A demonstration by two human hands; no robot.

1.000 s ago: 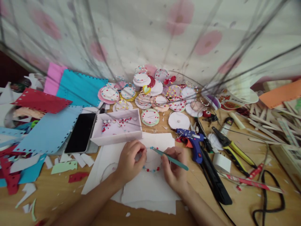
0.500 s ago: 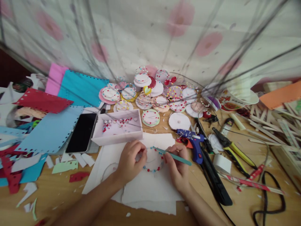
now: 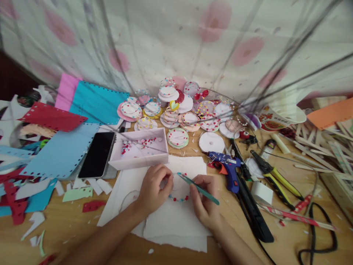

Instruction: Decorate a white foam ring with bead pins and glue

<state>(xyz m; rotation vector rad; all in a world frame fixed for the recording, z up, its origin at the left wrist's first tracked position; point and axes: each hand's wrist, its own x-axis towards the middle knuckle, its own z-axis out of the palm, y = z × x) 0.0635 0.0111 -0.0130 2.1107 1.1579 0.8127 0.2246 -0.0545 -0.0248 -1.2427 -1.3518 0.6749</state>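
Left hand and right hand face each other over the wooden surface, with white paper beneath them. From the left hand, the beaded ring lies at 3 o'clock; from the right hand, at 9 o'clock. It sits between the two, and the left is the nearer: thumb and forefinger are pinched together, seemingly on the ring's 9 o'clock edge, though they hide that stretch. Fingers and thumb of the right hand pinch a slim teal tool, apparently tweezers, whose long axis slants from 10 o'clock at the tip to 4 o'clock at the butt. That tip touches or hangs just over the ring's 12 o'clock arc, right beside small blue and red beads. Whether it grips one of them is too small to tell.
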